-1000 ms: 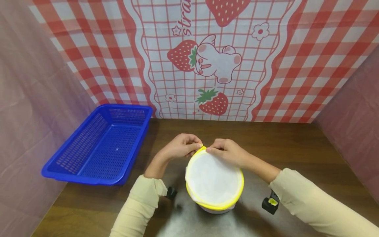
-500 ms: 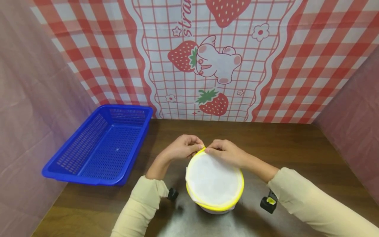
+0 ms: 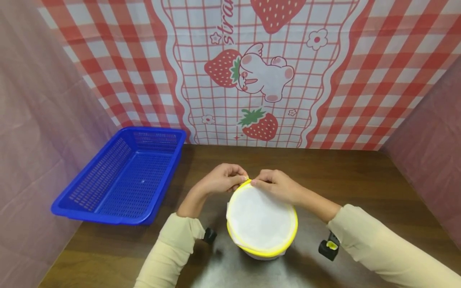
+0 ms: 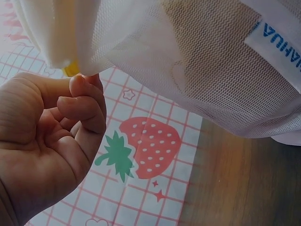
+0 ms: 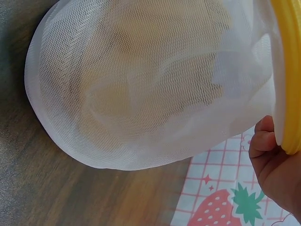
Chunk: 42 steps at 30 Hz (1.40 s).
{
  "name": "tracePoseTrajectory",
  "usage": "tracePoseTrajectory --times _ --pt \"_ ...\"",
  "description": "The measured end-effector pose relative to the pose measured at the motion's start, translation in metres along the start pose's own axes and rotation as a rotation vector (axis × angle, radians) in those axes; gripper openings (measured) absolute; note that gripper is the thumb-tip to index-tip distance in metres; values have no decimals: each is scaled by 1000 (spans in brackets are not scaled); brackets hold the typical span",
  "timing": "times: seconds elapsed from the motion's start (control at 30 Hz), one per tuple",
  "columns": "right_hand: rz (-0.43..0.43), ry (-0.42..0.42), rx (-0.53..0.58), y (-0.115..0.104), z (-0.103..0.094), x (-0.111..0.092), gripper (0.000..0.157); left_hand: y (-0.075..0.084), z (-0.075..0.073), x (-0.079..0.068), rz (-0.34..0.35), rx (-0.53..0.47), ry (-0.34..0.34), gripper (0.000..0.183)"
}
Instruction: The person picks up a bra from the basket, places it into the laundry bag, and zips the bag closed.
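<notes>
A round white mesh laundry bag point(image 3: 263, 218) stands on the table with a yellow zipper point(image 3: 296, 228) running round its top. My left hand point(image 3: 222, 179) pinches the zipper at the bag's far edge; the fingertips hide the pull. Right beside it, my right hand point(image 3: 280, 187) grips the rim between thumb and curled fingers. Through the mesh side point(image 5: 141, 94) in the right wrist view, something brownish-yellow shows inside. A white label point(image 4: 280, 52) with blue letters is on the bag in the left wrist view.
At the left of the wooden table point(image 3: 338, 172) sits a blue perforated plastic basket point(image 3: 154, 206). Behind the table hangs a red-and-white strawberry cloth point(image 3: 259, 124). Pinkish curtains point(image 3: 47, 132) flank both sides.
</notes>
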State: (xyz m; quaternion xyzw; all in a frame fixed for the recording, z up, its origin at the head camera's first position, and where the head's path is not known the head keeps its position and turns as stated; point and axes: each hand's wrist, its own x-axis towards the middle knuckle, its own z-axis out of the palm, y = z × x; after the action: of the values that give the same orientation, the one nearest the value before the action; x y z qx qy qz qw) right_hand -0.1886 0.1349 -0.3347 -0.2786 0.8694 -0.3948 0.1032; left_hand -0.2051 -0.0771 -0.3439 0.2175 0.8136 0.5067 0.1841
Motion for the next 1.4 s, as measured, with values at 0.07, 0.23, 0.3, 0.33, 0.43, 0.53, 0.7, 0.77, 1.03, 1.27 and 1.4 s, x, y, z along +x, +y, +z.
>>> tracePoseTrajectory --times 0.07,0.23,0.3,0.33,0.43,0.53,0.7,0.77,1.03,1.27,1.4 --pt "0 1 0 0 0 0 26 0 0 0 -2 -1 -2 20" --pt "-1 1 -5 1 1 1 26 0 -1 0 -2 -3 -5 20" --pt "-3 4 -7 1 1 1 26 0 -1 0 -3 -4 -7 20" --pt "-6 6 -6 2 1 1 26 0 -1 0 -3 -3 -8 20" --pt "-2 25 -3 3 1 0 25 -1 -3 0 -8 2 -5 20" --pt "-5 38 5 4 1 -1 25 -3 -5 0 -7 13 1 20" --pt "-7 42 14 4 0 -2 25 -4 -5 0 -4 13 2 20" --pt "0 47 23 4 0 -2 25 -4 -4 0 -1 4 -1 20" --pt "16 25 57 4 1 0 26 2 -2 0 -5 -6 1 20" --pt "-2 7 43 4 0 2 24 5 0 1 -8 -8 -13 19" --pt "-12 18 30 5 0 1 23 5 0 0 1 3 -8 18"
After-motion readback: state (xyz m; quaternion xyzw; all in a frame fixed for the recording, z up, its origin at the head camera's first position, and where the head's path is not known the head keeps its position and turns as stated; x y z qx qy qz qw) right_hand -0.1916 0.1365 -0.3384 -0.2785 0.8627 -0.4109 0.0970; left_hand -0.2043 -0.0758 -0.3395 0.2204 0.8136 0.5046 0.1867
